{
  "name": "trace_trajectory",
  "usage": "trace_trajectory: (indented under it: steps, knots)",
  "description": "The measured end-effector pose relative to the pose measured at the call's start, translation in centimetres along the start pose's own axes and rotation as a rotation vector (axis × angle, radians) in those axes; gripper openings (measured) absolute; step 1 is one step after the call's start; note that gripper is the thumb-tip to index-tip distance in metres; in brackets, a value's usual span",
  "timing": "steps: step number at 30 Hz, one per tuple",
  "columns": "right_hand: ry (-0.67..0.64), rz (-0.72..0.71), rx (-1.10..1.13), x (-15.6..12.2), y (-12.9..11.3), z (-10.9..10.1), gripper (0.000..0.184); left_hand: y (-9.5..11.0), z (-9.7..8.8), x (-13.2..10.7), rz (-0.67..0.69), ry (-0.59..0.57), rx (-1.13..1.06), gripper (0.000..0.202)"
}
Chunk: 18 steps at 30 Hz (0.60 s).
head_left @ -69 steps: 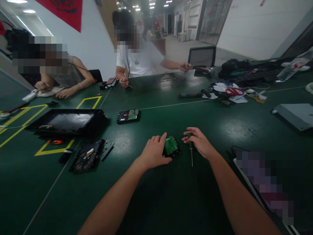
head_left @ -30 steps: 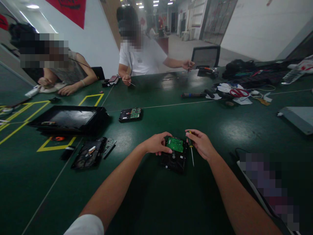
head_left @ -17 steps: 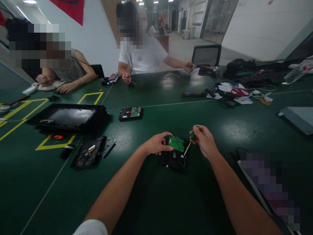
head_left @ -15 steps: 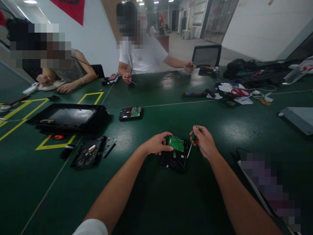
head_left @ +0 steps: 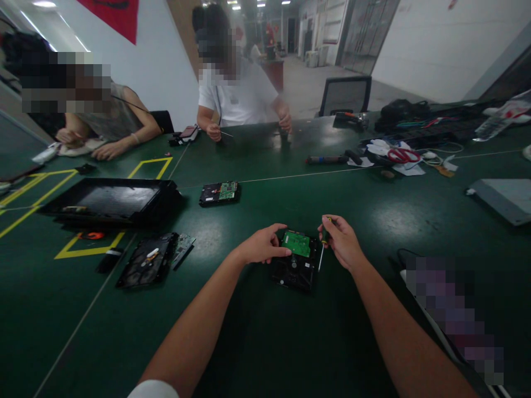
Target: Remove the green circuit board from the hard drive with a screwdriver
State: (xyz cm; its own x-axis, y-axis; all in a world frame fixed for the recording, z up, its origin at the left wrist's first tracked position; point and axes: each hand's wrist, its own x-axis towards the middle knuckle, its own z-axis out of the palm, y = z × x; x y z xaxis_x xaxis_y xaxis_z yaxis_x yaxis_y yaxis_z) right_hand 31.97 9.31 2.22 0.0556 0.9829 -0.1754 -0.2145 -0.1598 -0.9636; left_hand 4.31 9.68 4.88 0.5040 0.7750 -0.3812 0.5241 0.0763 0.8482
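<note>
A black hard drive with a green circuit board on its upper face lies flat on the dark green table in front of me. My left hand grips the drive by its left side, thumb over the edge of the board. In my right hand is a screwdriver with a dark and yellow handle. Its thin metal shaft points down along the drive's right edge; whether the tip touches the drive I cannot tell.
Another hard drive lies farther off. To the left are an opened drive, a loose circuit board and a black tray. Red-handled scissors rest among gloves and cables. Two people sit across the table.
The screwdriver has turned slightly more upright at the drive's right edge. My left hand keeps its hold. Across the table, a person's outstretched arm has drawn back in. The view has shifted slightly.
</note>
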Motion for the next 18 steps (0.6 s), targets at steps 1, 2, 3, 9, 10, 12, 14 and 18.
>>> trace_trajectory:
  steps: [1, 2, 3, 9, 10, 12, 14, 18]
  knots:
    - [-0.001, 0.001, 0.003, 0.0, 0.0, 0.0, 0.047, -0.3, 0.2, 0.0, 0.021, 0.042, 0.000, 0.087]
    - [0.000, 0.001, 0.007, -0.1, -0.1, 0.1, 0.047, -0.7, 0.4, 0.1, 0.047, 0.102, 0.001, 0.078]
    - [-0.001, 0.002, 0.009, -0.1, -0.1, 0.1, 0.048, -1.1, 0.6, 0.3, 0.081, 0.181, 0.006, 0.066]
    - [-0.002, 0.008, 0.000, -0.1, 0.0, 0.1, 0.051, -2.0, 1.1, 1.9, 0.264, 0.440, 0.071, 0.037]
    - [0.000, 0.005, -0.001, -0.1, 0.0, 0.1, 0.051, -1.9, 1.0, 2.1, 0.288, 0.426, 0.100, 0.037]
    - [0.004, 0.004, 0.000, -0.2, -0.1, 0.1, 0.050, -1.8, 0.7, 2.3, 0.305, 0.373, 0.144, 0.042]
    - [0.007, 0.009, 0.004, -0.2, -0.2, 0.2, 0.050, -1.8, 0.3, 2.4, 0.302, 0.314, 0.156, 0.046]
    - [0.024, 0.013, 0.010, -0.2, -0.3, 0.6, 0.050, -2.2, -0.1, 2.5, 0.316, 0.258, 0.132, 0.045]
